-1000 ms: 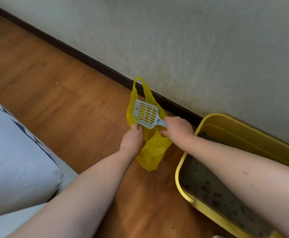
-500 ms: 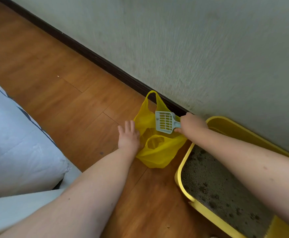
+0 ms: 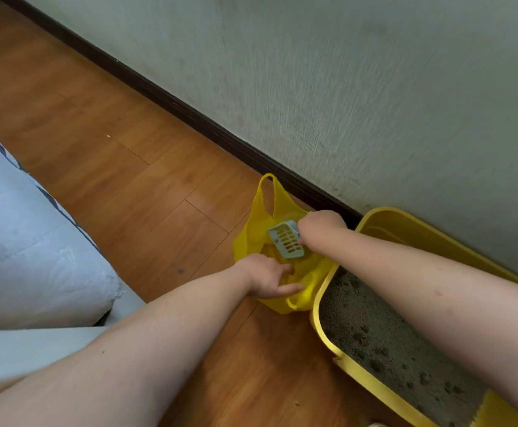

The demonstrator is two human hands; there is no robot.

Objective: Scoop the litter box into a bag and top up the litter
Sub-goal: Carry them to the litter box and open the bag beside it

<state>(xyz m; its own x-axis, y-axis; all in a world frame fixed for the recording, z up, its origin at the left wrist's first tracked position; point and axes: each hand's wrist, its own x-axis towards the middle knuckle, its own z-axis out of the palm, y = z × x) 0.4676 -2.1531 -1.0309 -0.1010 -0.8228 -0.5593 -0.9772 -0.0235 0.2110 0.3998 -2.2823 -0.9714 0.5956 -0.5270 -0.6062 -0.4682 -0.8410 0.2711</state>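
A person crouched by a wall works a blue slotted scoop (image 3: 286, 240) over a yellow bag (image 3: 256, 229) lying on the wood floor (image 3: 147, 192), just left of the yellow litter box (image 3: 411, 229). The right hand (image 3: 322, 225) is clamped round the scoop's handle, its blade pointing left and down above the bag's mouth. The left hand (image 3: 267, 277) rests on the bag's near edge, fingers loosely extended, seemingly spreading it open. The litter (image 3: 374, 334), dotted with clumps, lies to the right of both hands, nearer the right one; the next scoop likely means swinging the blade back that way.
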